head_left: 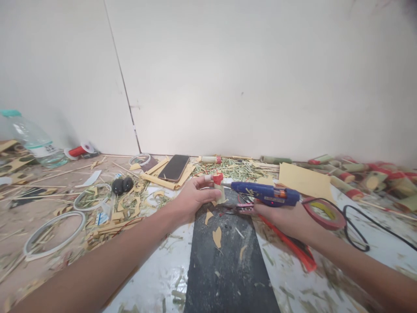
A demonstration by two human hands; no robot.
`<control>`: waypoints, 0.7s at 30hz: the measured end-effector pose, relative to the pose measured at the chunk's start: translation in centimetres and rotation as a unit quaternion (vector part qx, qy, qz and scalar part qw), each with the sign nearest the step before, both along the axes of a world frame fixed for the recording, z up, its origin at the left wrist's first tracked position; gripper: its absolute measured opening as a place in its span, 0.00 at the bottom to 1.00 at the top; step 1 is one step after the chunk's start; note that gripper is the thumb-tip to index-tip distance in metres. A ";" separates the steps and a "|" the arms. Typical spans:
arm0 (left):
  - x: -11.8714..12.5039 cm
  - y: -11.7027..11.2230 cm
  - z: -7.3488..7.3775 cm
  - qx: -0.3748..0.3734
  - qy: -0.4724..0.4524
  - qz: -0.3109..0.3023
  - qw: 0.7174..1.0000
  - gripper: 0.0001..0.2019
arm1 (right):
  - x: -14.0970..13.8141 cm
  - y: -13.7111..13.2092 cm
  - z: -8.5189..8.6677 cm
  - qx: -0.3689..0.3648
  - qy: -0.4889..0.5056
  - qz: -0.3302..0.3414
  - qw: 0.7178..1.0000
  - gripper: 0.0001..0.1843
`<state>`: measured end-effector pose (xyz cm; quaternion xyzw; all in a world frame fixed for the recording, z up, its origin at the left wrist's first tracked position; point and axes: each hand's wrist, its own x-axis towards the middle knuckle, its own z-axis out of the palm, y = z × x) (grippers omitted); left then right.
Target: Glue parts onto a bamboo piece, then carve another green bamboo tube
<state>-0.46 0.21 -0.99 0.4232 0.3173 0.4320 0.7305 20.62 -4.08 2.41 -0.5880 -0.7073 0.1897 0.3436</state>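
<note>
Between the fingers and thumb of my left hand is a short pale-green bamboo tube with red at its top end. My right hand grips a blue hot glue gun, its nozzle pointing left, close to the red end of the tube. Whether the nozzle touches the tube, I cannot tell. Just left of my right hand, pink-handled scissors or pliers show, partly hidden. Beneath both hands lies a dark board with paper scraps on it.
A phone lies behind my left hand. Tape rolls, a black cord and a pile of red-ended bamboo tubes are at right. White rings, a plastic bottle and a red thread spool are at left.
</note>
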 end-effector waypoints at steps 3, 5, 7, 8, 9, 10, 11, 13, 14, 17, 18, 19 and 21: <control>-0.1 0.0 -0.2 0.009 0.015 0.022 1.000 0.21 | 0.3 0.0 -0.1 -0.016 0.013 0.003 1.000 0.06; -0.2 0.0 -0.3 0.012 0.025 0.030 0.999 0.22 | 0.9 0.3 -0.1 0.016 -0.004 -0.010 1.000 0.08; -0.3 0.0 -0.3 0.003 0.028 0.035 0.999 0.22 | 1.7 0.7 0.1 0.054 -0.019 -0.016 0.998 0.10; -0.3 0.0 -0.2 -0.002 0.025 0.037 0.999 0.21 | 2.0 1.0 0.2 0.073 -0.033 -0.015 0.997 0.09; -0.3 0.0 -0.2 -0.004 0.017 0.039 0.999 0.21 | 2.2 1.1 0.4 0.091 -0.059 -0.011 0.994 0.08; -0.2 0.0 -0.1 -0.005 0.007 0.038 0.999 0.20 | 2.4 1.2 0.6 0.103 -0.100 -0.003 0.990 0.07; -0.2 0.0 0.0 -0.003 -0.002 0.036 0.999 0.19 | 2.4 1.2 0.8 0.108 -0.151 0.005 0.983 0.05; -0.2 0.0 0.1 0.007 -0.014 0.036 0.999 0.17 | 2.2 1.0 0.9 0.087 -0.254 0.005 0.963 0.05; -0.2 0.0 0.1 0.011 -0.018 0.039 0.999 0.17 | 2.1 0.9 0.9 0.064 -0.291 0.002 0.955 0.07; -0.2 0.0 0.1 0.019 -0.018 0.049 0.998 0.18 | 2.2 0.5 0.8 -0.021 -0.334 0.004 0.942 0.09; -0.2 0.1 0.0 0.020 -0.016 0.051 0.998 0.18 | 2.5 0.4 0.8 -0.042 -0.336 0.015 0.941 0.09; -0.3 0.1 -0.1 0.020 -0.013 0.051 0.998 0.18 | 3.0 0.3 0.9 -0.061 -0.336 0.032 0.939 0.10; -0.3 0.2 -0.2 0.022 -0.009 0.050 0.998 0.19 | 4.1 0.2 1.3 -0.090 -0.336 0.075 0.935 0.13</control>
